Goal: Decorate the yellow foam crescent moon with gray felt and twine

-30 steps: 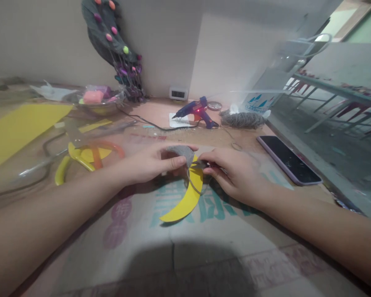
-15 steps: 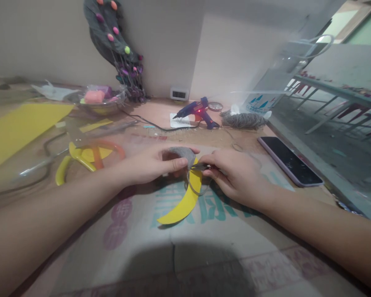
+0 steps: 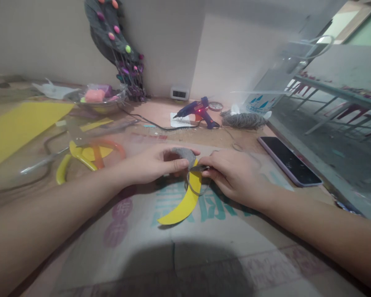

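My left hand (image 3: 154, 163) pinches the upper end of a yellow crescent-shaped foam piece (image 3: 185, 202), where grey yarn (image 3: 184, 155) is wound around it. My right hand (image 3: 235, 173) is closed on a strand of the grey yarn beside that end, and a loop of the strand hangs over the yellow piece. Both hands meet above a printed cardboard sheet (image 3: 179, 243) on the table.
A blue hot glue gun (image 3: 196, 112) with a red light lies at the back, with a grey yarn bundle (image 3: 243, 120) to its right. A phone (image 3: 289, 160) rests at the right edge. Yellow crescent cutouts (image 3: 80, 159), a yellow sheet (image 3: 17, 126) and a bowl (image 3: 97, 99) are on the left.
Both hands and the yarn-wrapped end have shifted slightly; the yellow piece's lower tip has swung a little to the left.
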The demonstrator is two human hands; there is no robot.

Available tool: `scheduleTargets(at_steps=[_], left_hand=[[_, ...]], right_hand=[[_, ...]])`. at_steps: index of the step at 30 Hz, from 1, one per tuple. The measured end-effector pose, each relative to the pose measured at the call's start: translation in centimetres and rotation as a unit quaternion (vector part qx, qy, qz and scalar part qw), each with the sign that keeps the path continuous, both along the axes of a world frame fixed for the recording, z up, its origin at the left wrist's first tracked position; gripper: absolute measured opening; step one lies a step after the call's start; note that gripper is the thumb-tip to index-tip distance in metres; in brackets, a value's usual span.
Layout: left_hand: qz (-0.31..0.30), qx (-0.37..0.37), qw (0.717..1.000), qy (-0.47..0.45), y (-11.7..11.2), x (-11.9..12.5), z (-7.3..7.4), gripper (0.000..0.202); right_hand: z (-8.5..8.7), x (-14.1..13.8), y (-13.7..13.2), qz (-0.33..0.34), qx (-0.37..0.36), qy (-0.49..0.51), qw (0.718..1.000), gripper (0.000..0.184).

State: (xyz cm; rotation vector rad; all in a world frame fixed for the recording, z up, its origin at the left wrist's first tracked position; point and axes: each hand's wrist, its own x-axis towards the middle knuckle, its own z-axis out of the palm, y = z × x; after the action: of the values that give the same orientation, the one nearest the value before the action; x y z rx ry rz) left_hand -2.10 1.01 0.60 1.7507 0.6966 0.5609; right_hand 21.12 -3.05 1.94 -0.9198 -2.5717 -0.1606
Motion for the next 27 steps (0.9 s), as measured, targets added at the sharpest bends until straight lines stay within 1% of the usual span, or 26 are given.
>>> scheduleTargets(at_steps=[6, 14, 18, 20, 23, 27], left_hand=[[-0.011, -0.002, 1.0, -0.001, 0.1, 0.0, 0.1, 0.046], [0.006, -0.004, 1.0, 0.018, -0.2, 0.2, 0.5, 0.042], [0.027, 0.011, 0.999, 0.02, -0.1, 0.2, 0.4, 0.035], [0.03, 0.015, 0.999, 0.015, -0.1, 0.2, 0.2, 0.036], [0.027, 0.01, 1.0, 0.006, 0.0, 0.2, -0.1, 0.037], [0.03, 0.002, 0.999, 0.015, 0.0, 0.2, -0.1, 0.034]], right_hand=[[-0.1, 0.0, 0.1, 0.013, 0.007, 0.01, 1.0, 0.022], [-0.2, 0.1, 0.1, 0.014, -0.011, 0.025, 1.0, 0.021], [-0.6, 0.4, 0.3, -0.022, -0.047, 0.077, 0.996, 0.021], [-0.9, 0.5, 0.5, -0.045, -0.058, 0.111, 0.991, 0.022], [-1.2, 0.6, 0.7, -0.068, -0.06, 0.14, 0.986, 0.022], [-1.7, 0.7, 1.0, -0.077, -0.066, 0.164, 0.981, 0.023]])
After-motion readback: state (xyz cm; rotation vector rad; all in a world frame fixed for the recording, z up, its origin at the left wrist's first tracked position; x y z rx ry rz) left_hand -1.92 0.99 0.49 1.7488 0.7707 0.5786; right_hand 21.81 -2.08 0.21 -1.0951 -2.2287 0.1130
